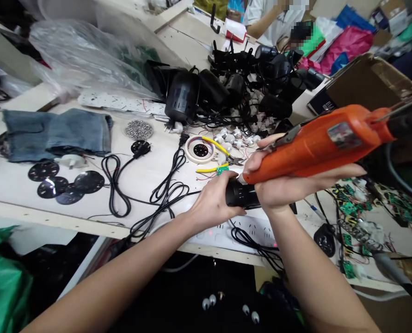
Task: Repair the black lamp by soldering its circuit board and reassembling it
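Observation:
My right hand point(285, 182) grips an orange electric screwdriver point(325, 141), held nearly level with its tip pointing left into a small black cylindrical housing point(242, 196). My left hand point(214, 199) holds that black housing from the left, just above the white table point(21, 185). A small green circuit board point(222, 170) shows just above my left hand's fingers. The screwdriver's tip is hidden between the two hands.
Black power cords point(164, 187) lie left of my hands, with black discs point(65, 185), folded jeans point(56, 134), a tape roll point(200, 149) and yellow-handled cutters point(216, 157). A heap of black housings point(247, 83) sits behind. Green boards point(351, 217) lie right. A person sits far back.

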The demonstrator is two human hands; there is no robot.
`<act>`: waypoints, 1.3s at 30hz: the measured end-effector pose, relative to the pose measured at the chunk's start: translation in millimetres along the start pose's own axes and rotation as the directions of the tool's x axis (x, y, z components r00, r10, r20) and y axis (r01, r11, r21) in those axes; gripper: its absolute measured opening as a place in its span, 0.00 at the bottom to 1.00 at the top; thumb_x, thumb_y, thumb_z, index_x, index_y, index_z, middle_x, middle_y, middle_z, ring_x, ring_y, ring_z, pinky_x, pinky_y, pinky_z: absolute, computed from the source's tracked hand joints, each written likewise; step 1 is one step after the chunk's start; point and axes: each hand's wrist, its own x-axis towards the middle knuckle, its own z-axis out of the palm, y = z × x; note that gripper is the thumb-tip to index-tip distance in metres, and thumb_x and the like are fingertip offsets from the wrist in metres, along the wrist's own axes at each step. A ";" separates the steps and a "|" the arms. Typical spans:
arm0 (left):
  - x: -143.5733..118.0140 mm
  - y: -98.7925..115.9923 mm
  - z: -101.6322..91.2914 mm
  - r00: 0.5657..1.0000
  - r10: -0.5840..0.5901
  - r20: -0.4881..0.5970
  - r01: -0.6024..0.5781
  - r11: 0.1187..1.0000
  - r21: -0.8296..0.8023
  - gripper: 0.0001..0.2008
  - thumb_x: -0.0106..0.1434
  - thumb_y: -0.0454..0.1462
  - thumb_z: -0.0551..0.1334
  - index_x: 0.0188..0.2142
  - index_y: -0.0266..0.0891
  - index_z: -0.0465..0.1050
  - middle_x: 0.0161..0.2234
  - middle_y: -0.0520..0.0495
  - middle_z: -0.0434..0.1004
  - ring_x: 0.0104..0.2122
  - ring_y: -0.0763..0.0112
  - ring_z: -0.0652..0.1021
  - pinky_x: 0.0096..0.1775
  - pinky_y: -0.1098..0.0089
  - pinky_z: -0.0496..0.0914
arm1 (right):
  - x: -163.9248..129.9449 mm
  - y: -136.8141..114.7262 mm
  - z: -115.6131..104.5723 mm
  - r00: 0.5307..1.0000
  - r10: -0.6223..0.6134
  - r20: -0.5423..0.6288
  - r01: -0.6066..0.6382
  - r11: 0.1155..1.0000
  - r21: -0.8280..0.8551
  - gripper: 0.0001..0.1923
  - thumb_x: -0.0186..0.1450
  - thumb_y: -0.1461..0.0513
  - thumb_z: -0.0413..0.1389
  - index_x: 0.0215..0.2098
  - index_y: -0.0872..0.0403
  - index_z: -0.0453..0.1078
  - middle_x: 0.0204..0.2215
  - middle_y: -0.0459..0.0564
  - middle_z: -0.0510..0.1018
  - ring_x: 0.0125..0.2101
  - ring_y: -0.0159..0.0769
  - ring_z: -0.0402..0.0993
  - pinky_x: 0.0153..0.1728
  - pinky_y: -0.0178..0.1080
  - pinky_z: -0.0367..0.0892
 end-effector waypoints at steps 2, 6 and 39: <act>0.9 -0.1 -0.9 1.000 0.011 0.003 -0.011 1.000 0.020 0.35 0.45 0.40 0.74 0.51 0.42 0.62 0.46 0.44 0.75 0.46 0.55 0.76 0.46 0.58 0.72 | 0.9 2.5 4.1 0.992 -0.043 -0.115 0.051 0.997 0.062 0.44 0.55 0.25 0.29 0.30 0.49 0.64 0.20 0.48 0.64 0.17 0.40 0.67 0.17 0.41 0.64; 2.0 0.7 -4.5 0.996 0.082 0.037 -0.084 0.996 0.036 0.32 0.47 0.41 0.74 0.49 0.40 0.65 0.45 0.43 0.76 0.46 0.55 0.76 0.46 0.58 0.71 | -0.6 -14.5 0.3 0.994 -0.058 -0.091 0.069 0.990 0.121 0.42 0.54 0.25 0.36 0.31 0.49 0.66 0.20 0.49 0.66 0.16 0.40 0.65 0.16 0.41 0.62; 5.1 1.2 -4.5 0.998 0.041 0.047 -0.046 0.993 0.111 0.29 0.47 0.41 0.72 0.47 0.39 0.65 0.45 0.44 0.77 0.45 0.56 0.77 0.44 0.61 0.71 | -47.3 -46.3 -34.7 1.000 0.013 0.019 -0.015 0.997 0.081 0.12 0.70 0.50 0.56 0.39 0.47 0.75 0.20 0.44 0.75 0.20 0.39 0.74 0.25 0.43 0.70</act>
